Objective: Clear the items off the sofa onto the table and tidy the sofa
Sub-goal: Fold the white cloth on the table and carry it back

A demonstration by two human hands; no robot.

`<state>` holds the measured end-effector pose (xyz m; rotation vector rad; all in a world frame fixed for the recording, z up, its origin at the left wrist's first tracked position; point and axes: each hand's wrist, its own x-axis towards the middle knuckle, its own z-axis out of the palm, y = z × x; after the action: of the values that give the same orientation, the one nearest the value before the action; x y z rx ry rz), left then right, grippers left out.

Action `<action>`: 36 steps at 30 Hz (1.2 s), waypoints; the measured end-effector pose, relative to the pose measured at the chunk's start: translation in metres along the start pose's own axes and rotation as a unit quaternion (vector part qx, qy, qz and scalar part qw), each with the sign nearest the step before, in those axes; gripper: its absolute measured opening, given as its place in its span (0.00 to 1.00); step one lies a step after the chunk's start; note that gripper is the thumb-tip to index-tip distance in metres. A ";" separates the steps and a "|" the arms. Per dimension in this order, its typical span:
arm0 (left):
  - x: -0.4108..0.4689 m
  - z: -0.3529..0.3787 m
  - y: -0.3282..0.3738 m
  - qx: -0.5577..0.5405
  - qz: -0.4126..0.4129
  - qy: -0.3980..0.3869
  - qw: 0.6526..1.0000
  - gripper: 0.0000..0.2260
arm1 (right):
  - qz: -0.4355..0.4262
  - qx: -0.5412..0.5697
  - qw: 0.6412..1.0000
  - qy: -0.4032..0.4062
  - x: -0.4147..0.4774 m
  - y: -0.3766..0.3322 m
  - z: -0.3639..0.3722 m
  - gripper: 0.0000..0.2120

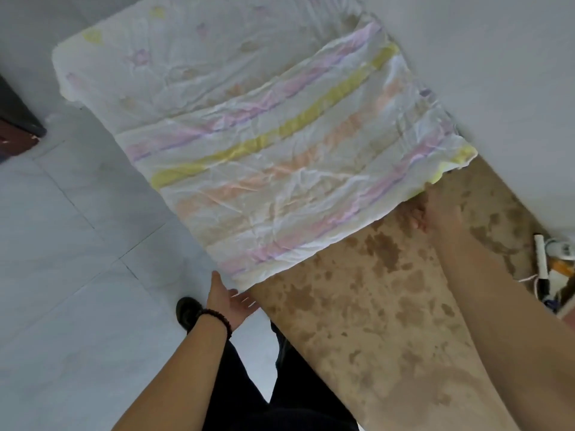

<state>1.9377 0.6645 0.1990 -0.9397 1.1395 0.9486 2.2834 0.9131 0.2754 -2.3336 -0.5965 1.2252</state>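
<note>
The sofa seat (389, 306) has a tan cover with brown blotches and runs from the lower right toward the upper left. A wrinkled white sheet (249, 135) with pink, yellow and peach stripes lies spread over its far part. My left hand (228, 301), with a dark bead bracelet on the wrist, is at the sheet's near corner, palm up and fingers apart. My right hand (435, 209) rests at the sheet's near edge by the back wall with its fingers curled. Blur hides whether it pinches the cloth.
Small items (547, 265), among them a white tube and a cord, lie at the sofa's right end. A dark piece of furniture (15, 119) stands at the far left on the pale tiled floor (77, 244). My dark shoe (186, 311) is beside the sofa's front edge.
</note>
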 end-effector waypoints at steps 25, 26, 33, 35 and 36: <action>-0.106 -0.112 -0.101 -0.188 0.393 0.059 0.898 0.25 | -0.097 0.174 0.979 -0.039 -0.021 0.008 -0.084 0.20; -0.107 -0.117 -0.111 -0.195 0.392 0.052 0.898 0.25 | -0.102 0.189 0.976 -0.030 -0.025 0.013 -0.093 0.21; -0.112 -0.133 -0.180 -0.165 0.395 0.050 0.902 0.26 | -0.128 0.220 0.966 -0.045 -0.044 0.035 -0.166 0.15; -0.111 -0.134 -0.199 -0.166 0.395 0.052 0.902 0.26 | -0.130 0.220 0.965 -0.052 -0.038 0.040 -0.182 0.14; -0.110 -0.135 -0.208 -0.166 0.394 0.054 0.902 0.26 | -0.134 0.219 0.965 -0.054 -0.031 0.045 -0.191 0.12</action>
<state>2.0770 0.4590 0.3083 -0.7974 1.5229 1.8096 2.4349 0.8256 0.3688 -1.7677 -0.5847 1.2170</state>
